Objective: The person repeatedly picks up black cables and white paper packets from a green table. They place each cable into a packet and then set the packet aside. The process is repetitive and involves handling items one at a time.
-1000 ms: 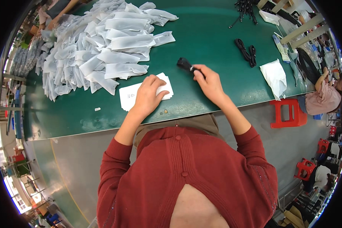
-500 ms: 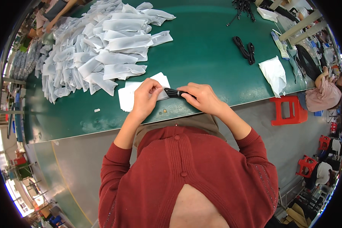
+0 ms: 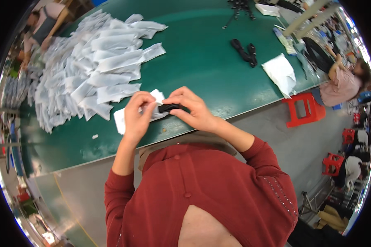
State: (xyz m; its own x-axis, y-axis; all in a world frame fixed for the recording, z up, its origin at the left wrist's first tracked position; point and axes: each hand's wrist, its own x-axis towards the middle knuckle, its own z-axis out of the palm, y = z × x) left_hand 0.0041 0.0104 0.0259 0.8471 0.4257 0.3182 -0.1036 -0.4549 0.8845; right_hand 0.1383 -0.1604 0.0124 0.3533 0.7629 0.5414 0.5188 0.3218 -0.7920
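My left hand is closed with thumb and forefinger pinching the edge of a white bag. A folded black cable bundle is gripped between the thumb and fingers of my right hand. Its front end lies against the bag, close to my left fingertips; whether it is inside the bag is hidden. Beneath my left hand lies a stack of flat white bags near the table's front edge.
A large heap of filled whitish bags covers the left of the green table. At right lie coiled black cables and a white bag. More black cables are at the back. A red stool stands beyond the edge; people work on both sides.
My right hand has brought the cable bundle close to my left hand, and its fingertips now reach the white bag. The whole view has shifted and tilted slightly.
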